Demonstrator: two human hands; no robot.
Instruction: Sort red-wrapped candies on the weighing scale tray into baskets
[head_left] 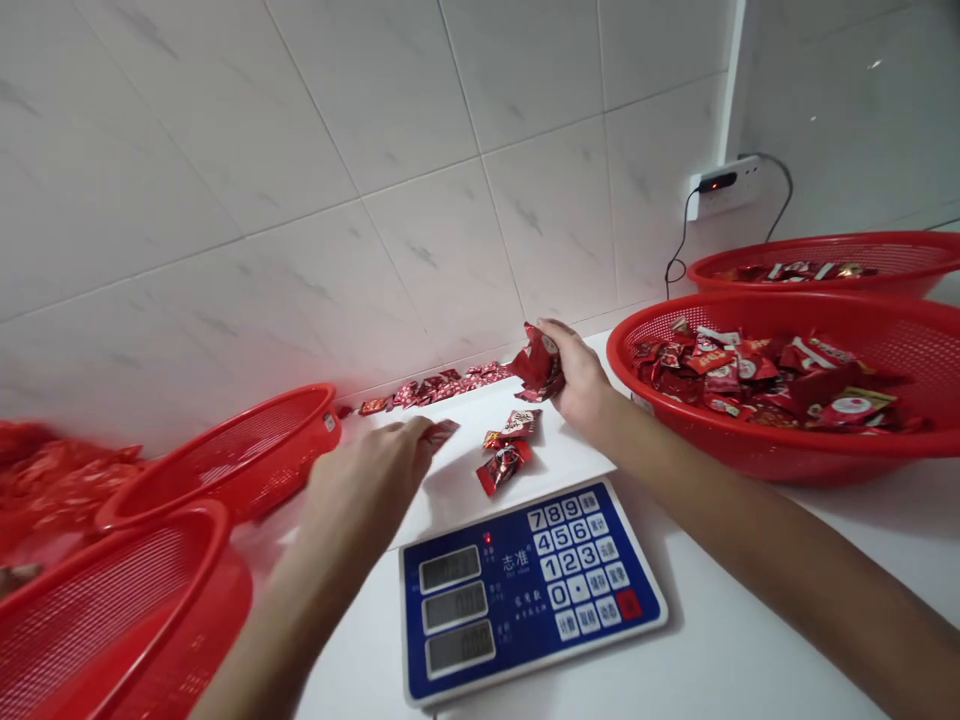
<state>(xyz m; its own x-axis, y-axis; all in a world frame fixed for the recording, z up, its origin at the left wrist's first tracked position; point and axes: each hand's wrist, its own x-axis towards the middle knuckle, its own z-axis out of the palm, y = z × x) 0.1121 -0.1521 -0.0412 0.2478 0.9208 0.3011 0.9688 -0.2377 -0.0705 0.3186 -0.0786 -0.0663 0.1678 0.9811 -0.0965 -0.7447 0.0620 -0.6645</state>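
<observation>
Left hand (375,475) and right hand (576,375) are apart from each other around the white scale plate (442,500), each closed on something. Through the head camera I see a red wrapped sweet (439,434) at the fingertips of the left, slightly blurred. On the other side, the fingers grip a bunch of red wrappers (535,365) close to the tiled wall (412,230); I cannot tell how many pieces are in that grasp. Between the two, a small cluster of sweets (504,467) lies on the plate. Nearer the camera I have the scale's blue panel (517,650), with number keys (570,560) to the right and three displays (459,608) to the left, too dim for me to read surely. Small red packets (450,387) run in a row along the foot of the wall. Off to my right, a front basket (750,455) holds a heap of sweets (739,370), and a rear basket (825,241) behind it holds more. To my left stand a near basket (214,590) and a far basket (289,465), beside a pile of red plastic (67,490).
</observation>
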